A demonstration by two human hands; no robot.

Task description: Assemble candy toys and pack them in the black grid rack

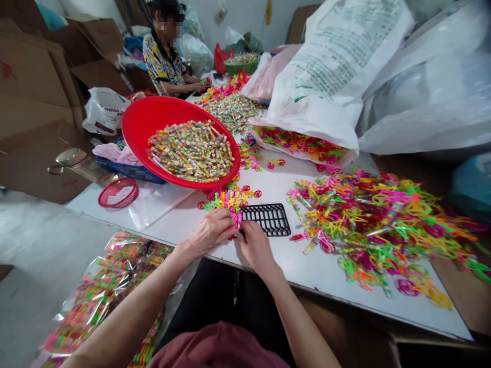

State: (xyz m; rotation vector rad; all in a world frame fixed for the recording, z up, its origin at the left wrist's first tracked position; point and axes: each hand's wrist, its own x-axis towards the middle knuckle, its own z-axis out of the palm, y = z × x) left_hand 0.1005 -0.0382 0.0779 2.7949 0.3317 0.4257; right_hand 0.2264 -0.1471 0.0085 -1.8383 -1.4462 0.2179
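Note:
My left hand (215, 227) is closed around a pink plastic piece (237, 219) at the left end of a black slotted rack (268, 220). Close beside it my right hand (256, 244) has its fingers pinched at the rack's near left corner; what lies between them is hidden. Small colourful plastic pieces (226, 198) are bunched just beyond my left fingers. A big red basin (141, 128), tilted toward me, holds many small candy-filled tubes (192, 153). To the right spreads a heap of bright plastic bicycle-like toys with tubes (368, 220).
A white sack (322, 66) spills more colourful pieces at the back. A small red basket (118, 193) and a glass mug (82, 163) stand left. Bagged toys (103, 291) lie below the table edge. Another person (164, 61) works at the far end.

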